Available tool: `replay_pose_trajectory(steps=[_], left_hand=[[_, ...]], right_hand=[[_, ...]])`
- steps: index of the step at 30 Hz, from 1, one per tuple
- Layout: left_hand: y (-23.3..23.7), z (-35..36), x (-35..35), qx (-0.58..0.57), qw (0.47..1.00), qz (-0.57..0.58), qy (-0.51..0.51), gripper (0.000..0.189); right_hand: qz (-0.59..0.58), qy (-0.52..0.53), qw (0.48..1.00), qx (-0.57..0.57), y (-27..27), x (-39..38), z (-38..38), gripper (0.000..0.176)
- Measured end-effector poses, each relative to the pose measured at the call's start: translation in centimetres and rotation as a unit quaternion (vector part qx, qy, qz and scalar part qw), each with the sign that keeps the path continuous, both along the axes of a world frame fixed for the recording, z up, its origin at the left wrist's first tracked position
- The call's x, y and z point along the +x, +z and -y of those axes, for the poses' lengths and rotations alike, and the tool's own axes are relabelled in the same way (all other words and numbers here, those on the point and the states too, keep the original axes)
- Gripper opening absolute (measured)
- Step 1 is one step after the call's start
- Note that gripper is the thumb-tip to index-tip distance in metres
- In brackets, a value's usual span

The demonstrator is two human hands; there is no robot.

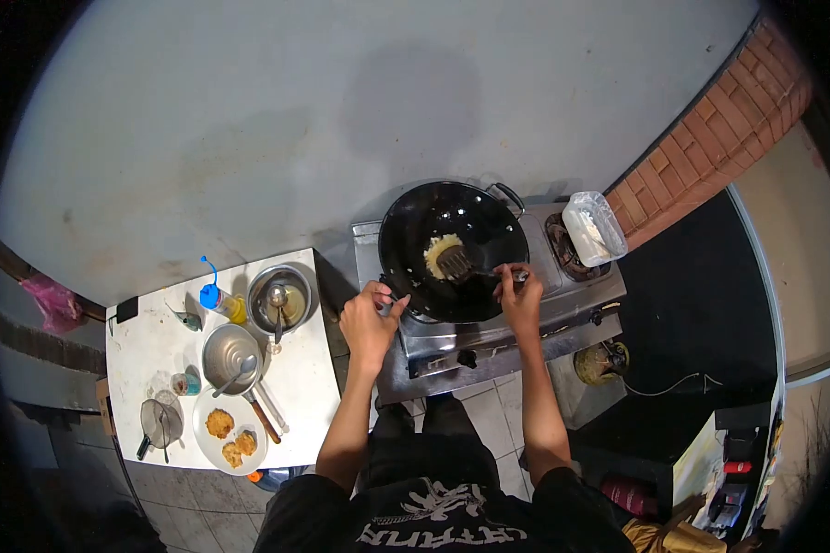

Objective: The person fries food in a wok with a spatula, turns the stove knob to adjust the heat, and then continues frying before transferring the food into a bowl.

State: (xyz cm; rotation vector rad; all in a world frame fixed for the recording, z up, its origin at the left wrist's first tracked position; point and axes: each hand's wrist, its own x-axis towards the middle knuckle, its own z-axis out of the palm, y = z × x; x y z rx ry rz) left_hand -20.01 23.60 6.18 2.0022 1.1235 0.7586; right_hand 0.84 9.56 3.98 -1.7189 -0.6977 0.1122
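A black wok (489, 235) sits on a steel two-burner stove (576, 295). Inside it lies a pale yellow fritter (436, 251). My right hand (518, 293) grips the handle of a slotted spatula (458, 264), whose blade rests against the fritter. My left hand (369, 323) is closed on the wok's near-left handle (387, 293).
Left of the stove stands a white table (138, 355) with a plate of fried fritters (231, 435), a steel bowl with a spoon (280, 300), a pan with a ladle (233, 359), an oil bottle (221, 301) and a strainer (160, 424). A clear tub (593, 228) rests on the right burner.
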Motion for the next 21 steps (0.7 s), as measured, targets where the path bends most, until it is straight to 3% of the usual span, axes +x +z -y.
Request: replay_pose_trajectory(steps=[10, 14, 21], left_hand=[[-1.1, 1.0, 0.4, 0.011, 0.998, 0.005, 0.059, 0.031], [-1.6, 1.7, 0.6, 0.016, 0.995, 0.001, 0.095, 0.030], [-1.8, 3.6, 1.6, 0.026, 0.984, -0.015, 0.177, 0.029]], right_hand=[[0.001, 0.025, 1.000, -0.005, 1.5, 1.3, -0.1, 0.022], [0.014, 0.094, 0.994, -0.063, 1.8, 1.9, 0.4, 0.021], [0.007, 0.142, 0.989, -0.040, 2.8, 4.3, -0.4, 0.019]])
